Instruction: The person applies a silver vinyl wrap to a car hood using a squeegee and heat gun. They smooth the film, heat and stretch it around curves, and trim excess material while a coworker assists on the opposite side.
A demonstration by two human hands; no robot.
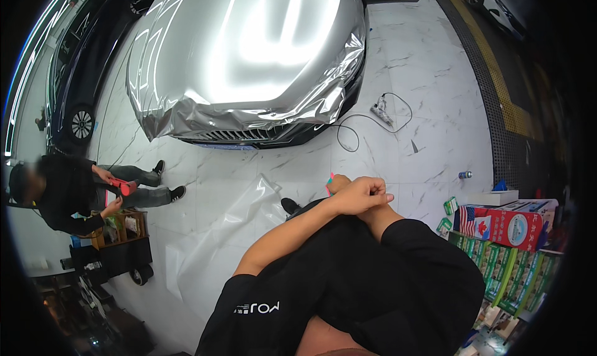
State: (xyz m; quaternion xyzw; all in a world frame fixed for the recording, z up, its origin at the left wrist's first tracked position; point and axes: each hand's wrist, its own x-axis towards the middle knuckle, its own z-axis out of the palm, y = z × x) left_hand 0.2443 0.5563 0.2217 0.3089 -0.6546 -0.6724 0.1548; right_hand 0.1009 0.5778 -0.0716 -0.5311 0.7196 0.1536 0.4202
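Note:
My bare forearms cross in front of my black clothing. My left hand (368, 193) lies over my right wrist, its fingers curled in and the thumb pointing right; nothing shows in it. Partly hidden behind the left forearm, my right hand (339, 183) is closed around a small pink and teal piece (329, 183), of which only the edges show; its kind is unclear. Ahead stands a car with a glossy silver film (205, 63) draped over its hood. The film is wrinkled and hangs loose along the front edge, above the dark grille (249, 134).
At left a person (62, 191) holds a red tool (126, 187) beside a cart (115, 256). Clear plastic sheeting (224, 225) lies on the floor. A power strip (381, 113) with a cable lies ahead right. Stacked boxes (516, 228) and a can (464, 175) stand at right.

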